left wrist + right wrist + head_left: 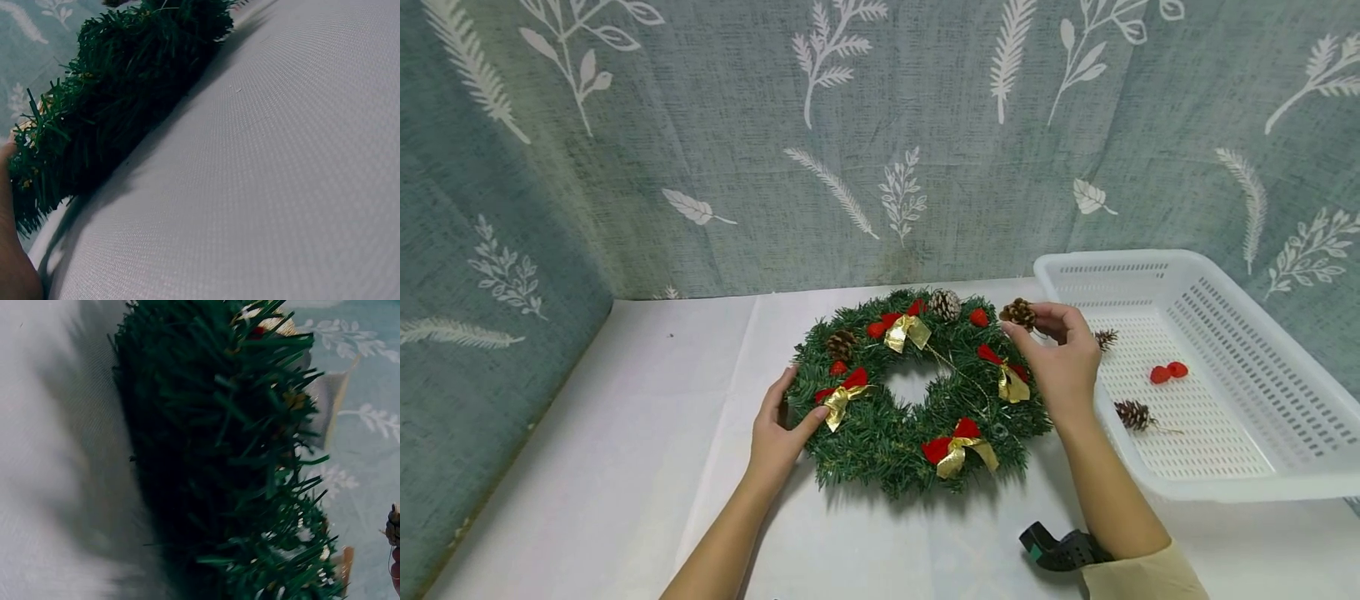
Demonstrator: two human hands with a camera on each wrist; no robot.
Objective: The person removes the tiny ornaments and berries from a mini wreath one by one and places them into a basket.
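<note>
A green wreath [880,446] lies on the white table, trimmed with red and gold bows [955,450], red berries [979,317] and pine cones [944,305]. My left hand [778,437] grips its left rim, thumb on top near a bow and fingers round the outer side. Between thumb and fingers my right hand [1063,358] pinches a brown pine cone [1018,313] just past the wreath's upper right edge. In the right wrist view that pine cone [394,526] shows at the right border with a thin wire below it. Greenery [125,94] fills the left wrist view's upper left.
At the right stands a white plastic basket [1232,487] with slotted walls. Inside lie two pine cones [1133,414] and a pair of red berries [1168,372]. A patterned green cloth [880,167] hangs behind the table. A black strap [1060,550] is on my right wrist.
</note>
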